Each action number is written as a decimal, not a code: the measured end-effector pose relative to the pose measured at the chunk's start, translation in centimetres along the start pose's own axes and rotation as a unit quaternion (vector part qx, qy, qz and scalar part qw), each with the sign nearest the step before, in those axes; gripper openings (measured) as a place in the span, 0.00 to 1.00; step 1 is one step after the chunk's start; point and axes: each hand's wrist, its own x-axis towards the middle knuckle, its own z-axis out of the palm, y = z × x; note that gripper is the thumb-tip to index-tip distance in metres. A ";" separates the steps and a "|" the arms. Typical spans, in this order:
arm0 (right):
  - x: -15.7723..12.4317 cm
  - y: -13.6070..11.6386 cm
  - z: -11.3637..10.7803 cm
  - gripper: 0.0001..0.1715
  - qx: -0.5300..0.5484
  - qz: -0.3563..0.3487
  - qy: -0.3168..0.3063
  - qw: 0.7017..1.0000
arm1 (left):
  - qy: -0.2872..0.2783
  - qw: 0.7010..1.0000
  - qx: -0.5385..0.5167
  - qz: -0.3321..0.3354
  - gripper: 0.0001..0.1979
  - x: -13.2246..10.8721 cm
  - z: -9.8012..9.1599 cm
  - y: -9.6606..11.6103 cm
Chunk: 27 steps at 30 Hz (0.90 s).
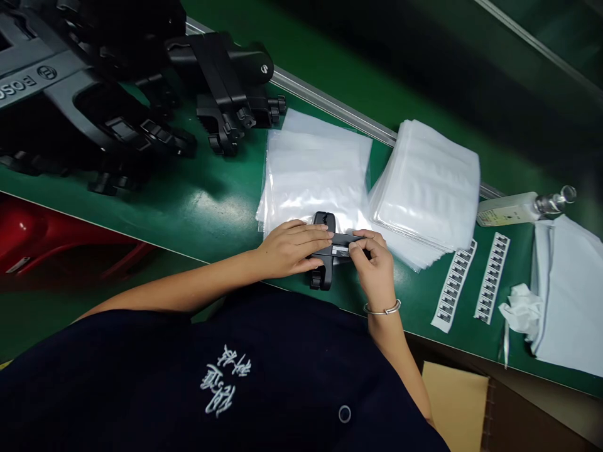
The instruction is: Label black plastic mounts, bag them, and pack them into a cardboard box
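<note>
And here the bare left forearm (198, 287) reaches in from lower left, its left hand (294, 250) palm-down mid-frame, fingers straight, while the bare right forearm (400, 358) rises from lower right, the right hand (374, 262) curled, thumb and forefinger pinching.

The left hand (298, 248) lies across a black part (326, 227), its fingers straight, its thumb set apart. The right hand (372, 257) holds the end of this part between thumb and finger, at the edge of a white label (340, 250). The part rests near the table's front edge, partly over clear bags (315, 166). To the right there are a bag stack (428, 182), two label strips (455, 285) (492, 276) and a bottle (511, 209) — at left, more black parts (226, 88) stand on the green table (211, 213).
</note>
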 end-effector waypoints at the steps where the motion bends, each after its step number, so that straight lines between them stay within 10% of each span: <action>1: 0.0 0.0 0.0 0.11 -0.001 0.000 0.000 1.000 | -0.003 1.000 0.001 -0.002 0.17 0.0 0.0 0.0; 27: -0.1 -0.3 0.0 0.11 -0.060 -0.034 0.005 0.998 | -0.050 0.997 0.048 0.040 0.14 0.1 -0.4 0.1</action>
